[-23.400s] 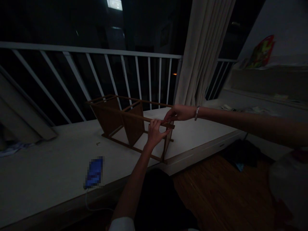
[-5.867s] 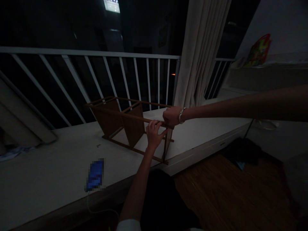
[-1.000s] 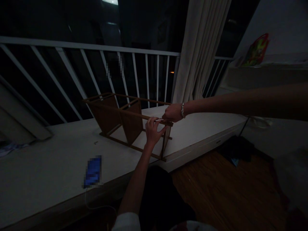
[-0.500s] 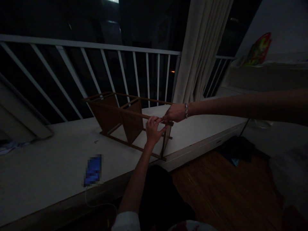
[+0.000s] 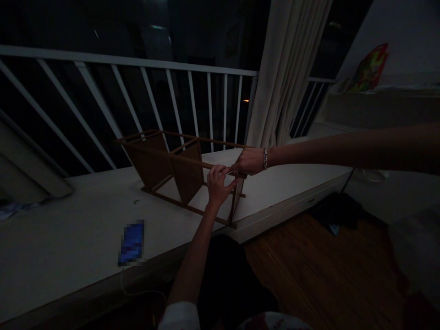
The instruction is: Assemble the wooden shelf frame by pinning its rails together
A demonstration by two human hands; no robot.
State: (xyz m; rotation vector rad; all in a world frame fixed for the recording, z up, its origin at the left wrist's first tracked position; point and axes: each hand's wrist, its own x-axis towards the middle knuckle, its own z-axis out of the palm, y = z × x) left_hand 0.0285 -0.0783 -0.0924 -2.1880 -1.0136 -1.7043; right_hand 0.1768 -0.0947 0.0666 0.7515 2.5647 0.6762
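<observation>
The left hand curls its fingers over the top rail of the wooden rack on the ledge, while the right hand bunches its fingers together at the rail's end.

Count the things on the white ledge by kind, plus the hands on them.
Rack: 1
Phone: 1
Small loose bit, too small to identify: 1
Hands at the rack: 2, left hand and right hand
Total: 5
</observation>
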